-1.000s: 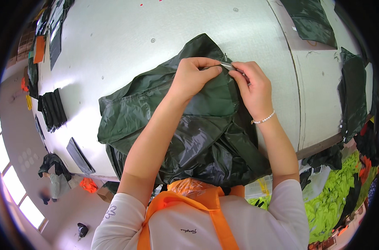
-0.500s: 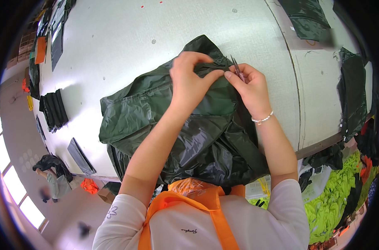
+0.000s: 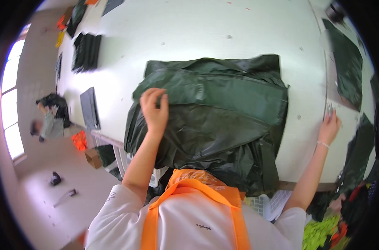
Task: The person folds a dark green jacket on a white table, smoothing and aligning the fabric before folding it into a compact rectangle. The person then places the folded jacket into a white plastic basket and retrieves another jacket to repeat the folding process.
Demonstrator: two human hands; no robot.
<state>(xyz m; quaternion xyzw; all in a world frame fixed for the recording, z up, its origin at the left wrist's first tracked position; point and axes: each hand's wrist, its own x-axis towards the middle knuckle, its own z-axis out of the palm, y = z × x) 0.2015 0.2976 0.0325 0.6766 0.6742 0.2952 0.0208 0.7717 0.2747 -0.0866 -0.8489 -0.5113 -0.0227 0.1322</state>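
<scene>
One dark green garment (image 3: 214,121) lies spread across the near part of the white table (image 3: 189,37), its lower end hanging over the near edge. Two hands work here. The left hand (image 3: 155,109) rests on the garment's left portion, fingers curled and gripping the fabric. The right hand (image 3: 329,125) is well to the right of the garment near the table's right edge, holding small metal snips (image 3: 330,110); how tightly it closes is unclear.
</scene>
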